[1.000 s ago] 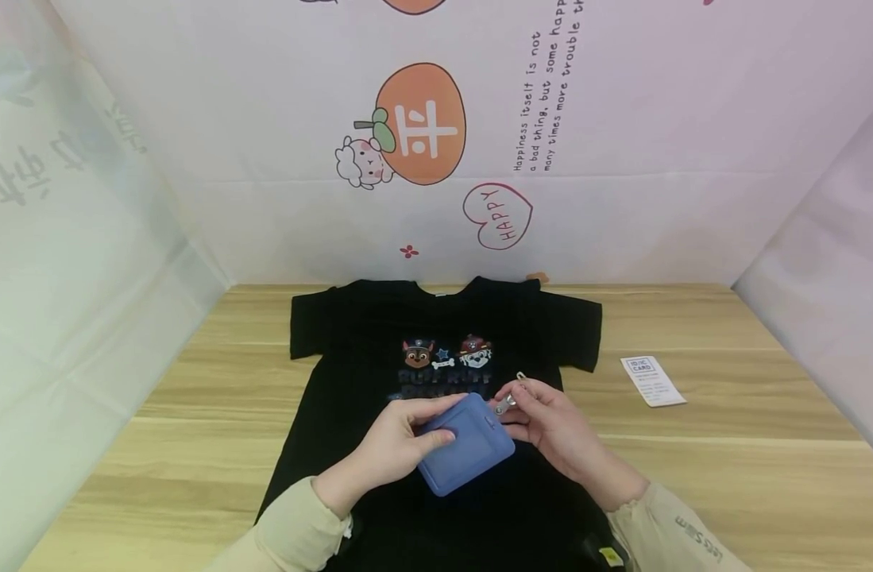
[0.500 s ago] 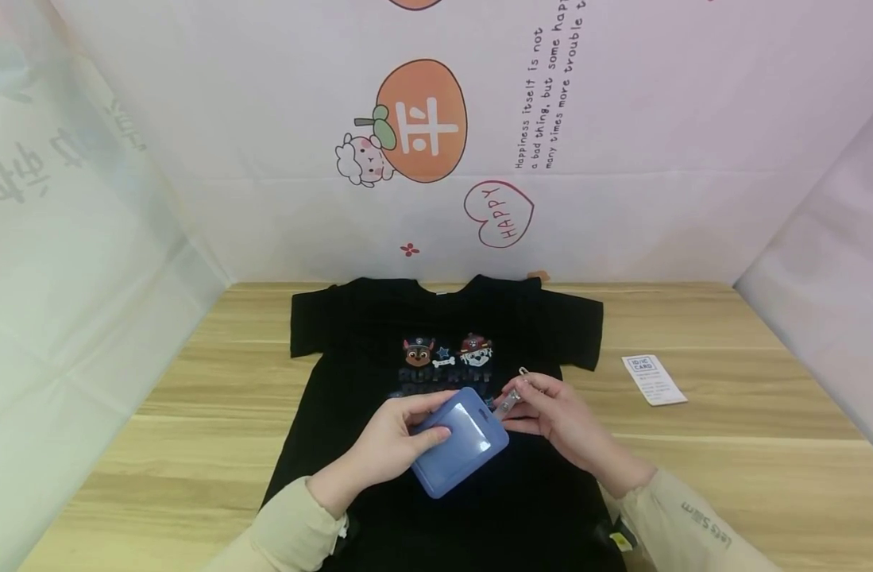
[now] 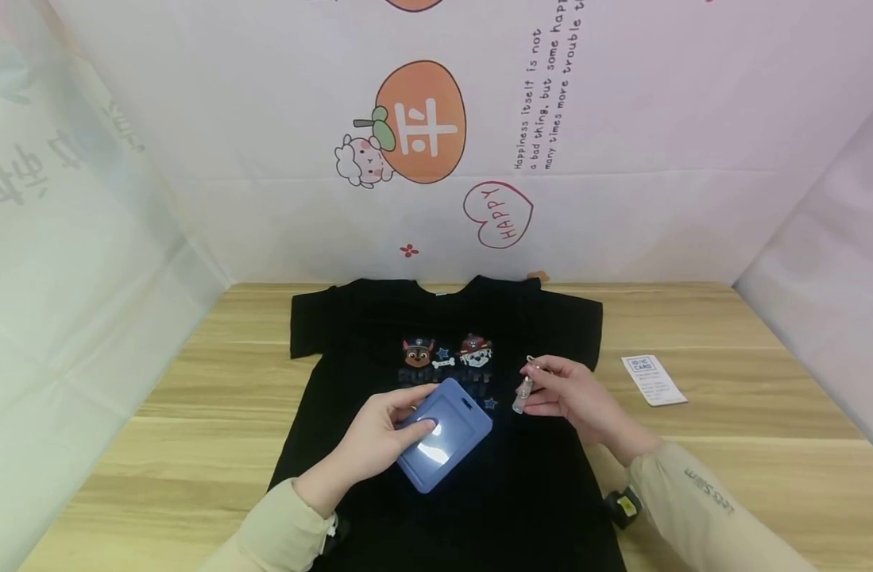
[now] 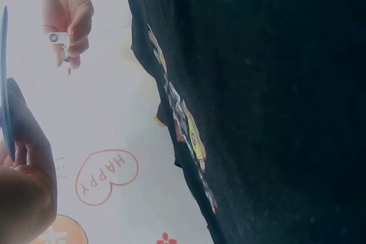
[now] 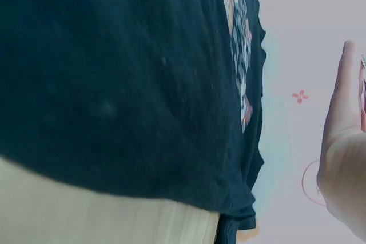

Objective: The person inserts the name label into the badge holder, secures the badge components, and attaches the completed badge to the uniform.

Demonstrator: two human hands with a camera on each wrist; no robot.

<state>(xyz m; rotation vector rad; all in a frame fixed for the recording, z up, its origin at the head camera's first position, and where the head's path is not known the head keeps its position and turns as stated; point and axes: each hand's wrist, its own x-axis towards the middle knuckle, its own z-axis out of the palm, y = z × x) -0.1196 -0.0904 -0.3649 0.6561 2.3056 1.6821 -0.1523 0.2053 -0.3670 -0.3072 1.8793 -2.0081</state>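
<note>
My left hand grips a blue badge holder by its left side, thumb across the front. A slot shows near the holder's upper right edge. In the left wrist view the badge holder appears edge-on. To its right, my right hand pinches a small badge clip with a clear strap and a metal part. A gap separates the clip from the holder. Below both hands a black T-shirt with cartoon dogs lies spread flat. In the right wrist view, the right hand is partly cut off.
A white printed card lies on the wooden table, right of the shirt. White printed cloth stands as a wall behind the table, with more cloth at both sides.
The clip's strap, earlier at the holder's slot, is now apart from it. My right hand has moved right and slightly up with the clip; my left hand has shifted left with the holder.
</note>
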